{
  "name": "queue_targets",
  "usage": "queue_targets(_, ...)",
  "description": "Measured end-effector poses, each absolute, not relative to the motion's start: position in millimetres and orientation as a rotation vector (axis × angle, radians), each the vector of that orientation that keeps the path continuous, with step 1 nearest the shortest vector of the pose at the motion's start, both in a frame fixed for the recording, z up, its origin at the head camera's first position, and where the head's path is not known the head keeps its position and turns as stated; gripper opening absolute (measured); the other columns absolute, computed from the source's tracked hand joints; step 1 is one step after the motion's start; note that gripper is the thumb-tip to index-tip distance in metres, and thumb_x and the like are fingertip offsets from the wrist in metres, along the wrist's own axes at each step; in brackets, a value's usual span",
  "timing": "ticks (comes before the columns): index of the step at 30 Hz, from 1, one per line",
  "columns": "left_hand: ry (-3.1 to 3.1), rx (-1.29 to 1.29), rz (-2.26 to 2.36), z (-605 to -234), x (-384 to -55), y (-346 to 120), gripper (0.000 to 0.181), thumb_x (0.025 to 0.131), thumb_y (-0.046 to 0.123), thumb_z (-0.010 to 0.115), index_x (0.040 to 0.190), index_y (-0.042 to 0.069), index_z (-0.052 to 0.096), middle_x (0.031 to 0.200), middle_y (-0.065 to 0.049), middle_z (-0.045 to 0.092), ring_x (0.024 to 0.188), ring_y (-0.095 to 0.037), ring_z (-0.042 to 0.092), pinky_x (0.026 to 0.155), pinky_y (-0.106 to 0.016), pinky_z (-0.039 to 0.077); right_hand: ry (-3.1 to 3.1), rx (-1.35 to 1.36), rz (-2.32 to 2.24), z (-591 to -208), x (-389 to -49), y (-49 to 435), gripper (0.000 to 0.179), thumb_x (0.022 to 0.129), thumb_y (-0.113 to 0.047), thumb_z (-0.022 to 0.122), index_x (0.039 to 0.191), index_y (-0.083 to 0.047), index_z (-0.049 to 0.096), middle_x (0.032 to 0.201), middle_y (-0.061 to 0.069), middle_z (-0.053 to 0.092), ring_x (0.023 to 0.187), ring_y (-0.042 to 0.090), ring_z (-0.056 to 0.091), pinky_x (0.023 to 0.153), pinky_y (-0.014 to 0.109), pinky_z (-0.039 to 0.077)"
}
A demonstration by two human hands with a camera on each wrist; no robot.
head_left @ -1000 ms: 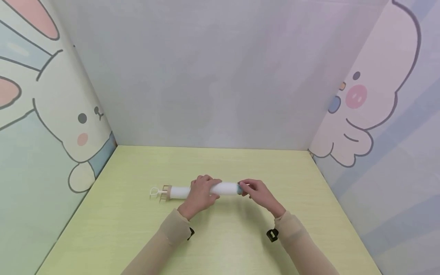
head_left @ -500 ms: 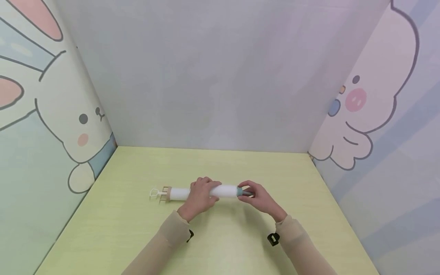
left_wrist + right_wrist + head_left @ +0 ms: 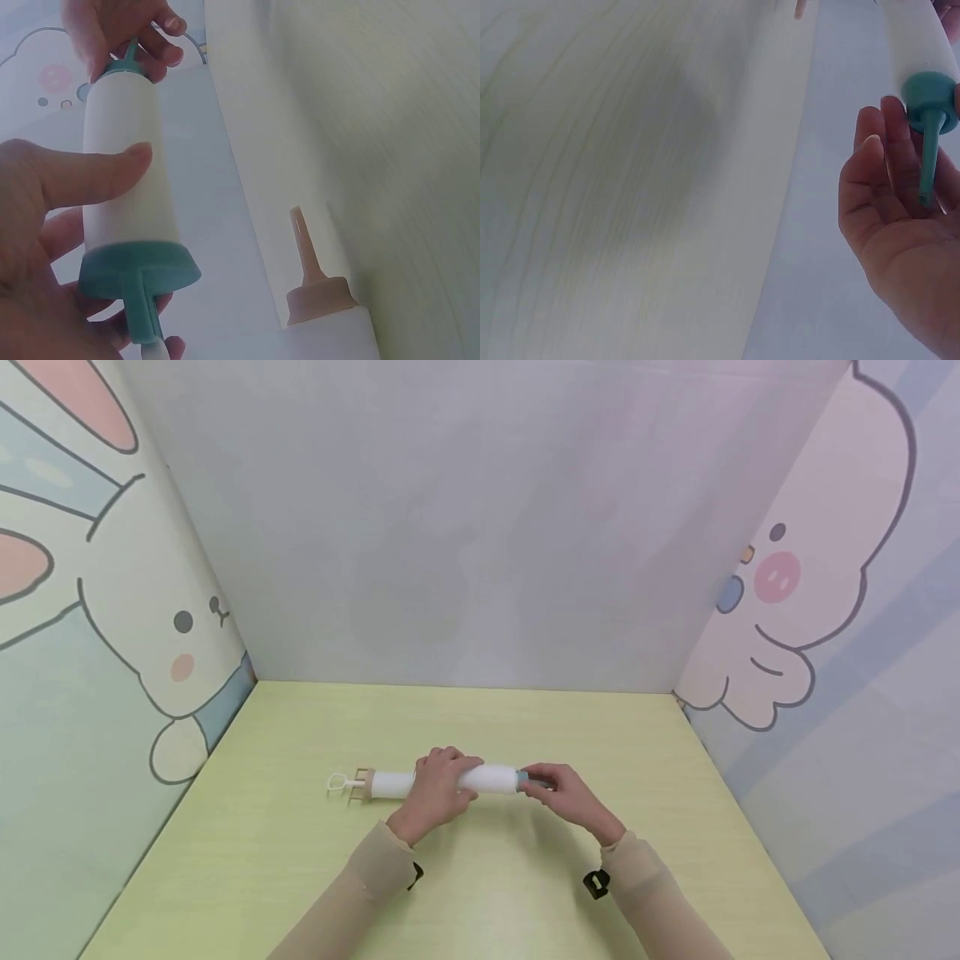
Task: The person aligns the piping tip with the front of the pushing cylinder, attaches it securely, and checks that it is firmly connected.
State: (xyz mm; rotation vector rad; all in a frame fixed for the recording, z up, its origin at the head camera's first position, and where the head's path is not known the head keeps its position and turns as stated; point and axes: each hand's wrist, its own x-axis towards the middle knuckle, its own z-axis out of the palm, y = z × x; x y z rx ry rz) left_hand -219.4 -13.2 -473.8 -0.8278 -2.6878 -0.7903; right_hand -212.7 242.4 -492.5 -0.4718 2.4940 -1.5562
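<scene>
My left hand (image 3: 438,787) wraps round the white barrel of a large syringe (image 3: 127,135), held above the table. Its teal flange (image 3: 139,266) and the start of a plunger show below that hand in the left wrist view. At the other end sits a teal cap (image 3: 928,94) with a long thin nozzle. The right hand (image 3: 567,795) pinches this cap, its fingertips on both sides, and the nozzle points toward the palm. A second white syringe (image 3: 392,783) with beige fittings lies on the table, partly hidden behind my left hand; its beige nozzle (image 3: 307,247) shows in the left wrist view.
The pale yellow-green table (image 3: 480,893) has a grey wall (image 3: 465,527) behind it and cartoon-printed walls on both sides. A ring-ended plunger handle (image 3: 339,782) sticks out from the beige syringe toward the left.
My right fingers spread around the teal cap half a second ago and now close in on it again. The left hand holds the syringe in nearly the same place; the beige syringe has not moved.
</scene>
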Motion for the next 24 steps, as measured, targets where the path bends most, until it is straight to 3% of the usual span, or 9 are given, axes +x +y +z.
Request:
queue_targets(7, -2.670, -0.837, -0.768, -473, -219, -13, 0.045, 0.071, 0.017, 0.083, 0.114, 0.015, 0.069, 0.102, -0.007, 0.061, 0.094, -0.032, 0.053, 0.076, -0.054, 0.040, 2.523, -0.476, -1.533, -468, -202, 235, 0.026, 0.096, -0.022, 0.059, 0.104, 0.000, 0.069, 0.086, 0.012, 0.068, 0.080, 0.037, 0.063, 0.069, 0.052, 0.050)
queue_targets(9, -2.669, -0.838, -0.769, -472, -218, -14, 0.045, 0.071, 0.017, 0.083, 0.114, 0.015, 0.069, 0.103, -0.007, 0.061, 0.095, -0.031, 0.053, 0.076, -0.053, 0.040, 2.517, -0.470, -1.544, -462, -200, 233, 0.025, 0.097, -0.019, 0.057, 0.100, 0.003, 0.069, 0.083, 0.016, 0.067, 0.078, 0.039, 0.062, 0.069, 0.052, 0.050)
queue_targets(13, -2.674, -0.835, -0.780, -471, -219, -15, 0.044, 0.072, 0.018, 0.083, 0.114, 0.016, 0.069, 0.104, -0.007, 0.061, 0.096, -0.032, 0.053, 0.076, -0.053, 0.040, 2.499, -0.417, -1.564, -477, -207, 237, 0.031, 0.098, -0.028, 0.055, 0.100, -0.001, 0.071, 0.084, 0.015, 0.067, 0.082, 0.042, 0.061, 0.069, 0.046, 0.052)
queue_targets(16, -2.675, -0.829, -0.792, -470, -219, -15, 0.044, 0.072, 0.018, 0.083, 0.113, 0.015, 0.069, 0.104, -0.007, 0.061, 0.096, -0.032, 0.053, 0.077, -0.054, 0.040, 2.482, -0.394, -1.592, -485, -212, 239, 0.037, 0.097, -0.034, 0.055, 0.108, -0.002, 0.069, 0.088, 0.010, 0.068, 0.083, 0.037, 0.063, 0.068, 0.037, 0.053)
queue_targets(19, -2.671, -0.823, -0.795, -469, -219, -15, 0.043, 0.072, 0.018, 0.083, 0.113, 0.015, 0.069, 0.104, -0.007, 0.061, 0.096, -0.032, 0.053, 0.077, -0.054, 0.040, 2.457, -0.386, -1.643, -488, -213, 242, 0.041, 0.096, -0.036, 0.057, 0.122, -0.004, 0.063, 0.099, 0.010, 0.067, 0.084, 0.033, 0.064, 0.068, 0.037, 0.052)
queue_targets(24, -2.669, -0.815, -0.786, -468, -220, -15, 0.044, 0.071, 0.018, 0.084, 0.112, 0.017, 0.070, 0.103, -0.006, 0.062, 0.096, -0.031, 0.054, 0.077, -0.054, 0.040, 2.405, -0.441, -1.729, -489, -213, 244, 0.050, 0.087, -0.018, 0.071, 0.133, -0.010, 0.052, 0.117, 0.013, 0.062, 0.096, 0.029, 0.064, 0.076, 0.039, 0.052)
